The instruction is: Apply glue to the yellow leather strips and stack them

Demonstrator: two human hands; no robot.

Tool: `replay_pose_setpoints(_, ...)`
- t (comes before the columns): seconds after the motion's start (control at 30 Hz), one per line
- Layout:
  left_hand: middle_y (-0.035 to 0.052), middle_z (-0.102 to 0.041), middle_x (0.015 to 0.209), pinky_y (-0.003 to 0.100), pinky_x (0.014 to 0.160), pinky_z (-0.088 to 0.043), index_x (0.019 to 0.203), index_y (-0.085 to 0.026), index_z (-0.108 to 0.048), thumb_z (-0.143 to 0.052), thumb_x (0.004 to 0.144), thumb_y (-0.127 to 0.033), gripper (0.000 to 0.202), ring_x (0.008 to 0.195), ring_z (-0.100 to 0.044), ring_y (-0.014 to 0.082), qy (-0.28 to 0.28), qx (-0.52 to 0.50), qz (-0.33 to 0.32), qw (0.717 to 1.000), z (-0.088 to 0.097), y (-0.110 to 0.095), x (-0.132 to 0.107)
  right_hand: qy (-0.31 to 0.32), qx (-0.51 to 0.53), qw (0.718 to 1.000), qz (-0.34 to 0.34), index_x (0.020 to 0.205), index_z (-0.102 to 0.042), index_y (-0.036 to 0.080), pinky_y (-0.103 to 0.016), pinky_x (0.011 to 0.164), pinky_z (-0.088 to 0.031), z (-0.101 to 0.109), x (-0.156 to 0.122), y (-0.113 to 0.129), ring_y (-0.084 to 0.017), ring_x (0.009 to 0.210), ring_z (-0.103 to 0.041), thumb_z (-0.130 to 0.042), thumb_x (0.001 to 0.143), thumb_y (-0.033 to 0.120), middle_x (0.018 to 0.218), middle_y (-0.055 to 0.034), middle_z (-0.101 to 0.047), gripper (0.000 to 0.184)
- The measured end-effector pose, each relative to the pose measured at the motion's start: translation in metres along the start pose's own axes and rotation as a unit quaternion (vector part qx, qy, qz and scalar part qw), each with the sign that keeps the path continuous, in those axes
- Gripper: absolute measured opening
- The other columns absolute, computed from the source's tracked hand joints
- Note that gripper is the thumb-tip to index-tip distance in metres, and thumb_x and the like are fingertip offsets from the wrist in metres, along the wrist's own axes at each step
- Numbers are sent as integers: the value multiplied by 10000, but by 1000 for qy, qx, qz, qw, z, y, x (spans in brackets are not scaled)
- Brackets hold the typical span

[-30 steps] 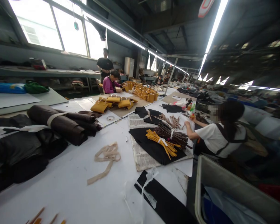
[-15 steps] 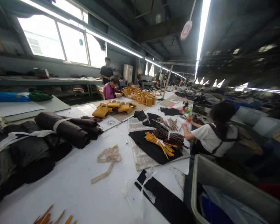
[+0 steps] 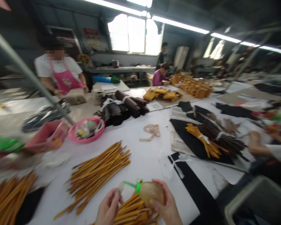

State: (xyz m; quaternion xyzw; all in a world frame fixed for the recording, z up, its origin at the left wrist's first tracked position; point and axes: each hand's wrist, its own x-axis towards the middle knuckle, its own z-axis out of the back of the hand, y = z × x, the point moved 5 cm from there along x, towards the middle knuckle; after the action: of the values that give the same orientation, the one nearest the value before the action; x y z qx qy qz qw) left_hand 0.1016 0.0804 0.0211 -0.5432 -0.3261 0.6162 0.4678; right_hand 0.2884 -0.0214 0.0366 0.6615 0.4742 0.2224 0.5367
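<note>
My right hand [image 3: 166, 207] is closed around a small rounded bottle [image 3: 151, 192] with a tan body and a green collar. Its thin green nozzle points left, and my left hand [image 3: 108, 208] pinches the pale tip of that nozzle. Both hands sit at the bottom edge, over a bundle of yellow-brown strips [image 3: 133, 212] on the white table [image 3: 145, 156]. A larger pile of the same strips [image 3: 99, 173] lies just up and left of my left hand.
A pink bowl [image 3: 85, 129] with small items stands behind the strips, with dark leather rolls [image 3: 121, 107] beyond. Tied strip bundles [image 3: 208, 142] lie on black fabric at right. A person in a pink apron [image 3: 61, 76] works opposite. A co-worker's arm [image 3: 259, 145] reaches in at right.
The view has swung left and down. My hands with the bottle, the strip piles, the pink bowl and the person in the apron have come into sight.
</note>
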Motion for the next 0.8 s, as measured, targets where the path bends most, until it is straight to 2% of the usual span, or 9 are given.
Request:
replay_pose_setpoints(0.03, -24, -553, 560, 220, 395, -217, 720, -207, -645, -647, 581, -823, 631, 389, -334, 75, 76, -42, 4, 996, 1, 3, -3, -28, -22, 999, 8, 1172, -600, 250, -304, 511, -549, 3, -4, -1, -266, 808, -699, -848, 636, 547, 1060, -84, -698, 661)
replay_pose_setpoints(0.07, -28, -545, 572, 207, 400, -197, 730, -186, -626, -671, 624, -773, 598, 403, -311, 62, 98, -76, 4, 992, 6, 4, -5, -46, -52, 997, 29, 1173, -614, 238, -304, 546, -564, 5, -7, 2, -262, 816, -700, -846, 650, 511, 1062, -92, -700, 634)
replay_pose_setpoints(0.13, -31, -556, 625, 194, 413, -187, 822, -168, -612, -661, 743, -674, 514, 430, -288, 48, 122, -119, -3, 985, 14, 5, -6, -62, -120, 988, 68, 1165, -630, 224, -333, 734, -592, 5, -15, 8, -272, 939, -693, -840, 676, 449, 1120, -105, -691, 578)
replay_pose_setpoints(0.23, -27, -558, 653, 188, 431, -199, 875, -152, -594, -627, 840, -572, 423, 469, -304, 54, 125, -141, -11, 982, 22, 5, -11, -41, -208, 974, 80, 1218, -599, 240, -333, 836, -577, 0, -26, 13, -264, 1029, -673, -814, 719, 420, 1211, -100, -663, 572)
replay_pose_setpoints(0.37, -18, -569, 675, 192, 444, -223, 892, -146, -588, -603, 883, -508, 362, 495, -336, 64, 122, -149, -22, 981, 27, 6, -20, -27, -257, 960, 105, 1231, -596, 243, -339, 921, -548, -6, -37, 12, -255, 1092, -645, -814, 726, 412, 1279, -89, -623, 575)
replay_pose_setpoints(0.5, -15, -578, 672, 201, 463, -249, 906, -142, -601, -596, 891, -491, 349, 503, -359, 71, 121, -152, -35, 980, 33, 7, -24, 2, -307, 937, 166, 1240, -608, 230, -357, 888, -569, -10, -35, 11, -271, 1103, -628, -806, 745, 386, 1285, -100, -608, 555)
replay_pose_setpoints(0.67, -21, -574, 650, 204, 478, -270, 870, -154, -604, -602, 876, -507, 354, 507, -383, 78, 120, -160, -37, 979, 37, 7, -26, 57, -388, 889, 236, 1264, -604, 242, -360, 826, -582, -11, -32, 13, -274, 1062, -641, -779, 787, 345, 1236, -101, -637, 518)
replay_pose_setpoints(0.8, -21, -575, 647, 201, 475, -264, 884, -154, -615, -604, 876, -496, 343, 507, -387, 79, 115, -159, -30, 980, 38, 10, -29, 45, -407, 868, 279, 1286, -585, 250, -397, 880, -553, -10, -37, 19, -277, 1082, -618, -755, 817, 320, 1226, -96, -625, 504)
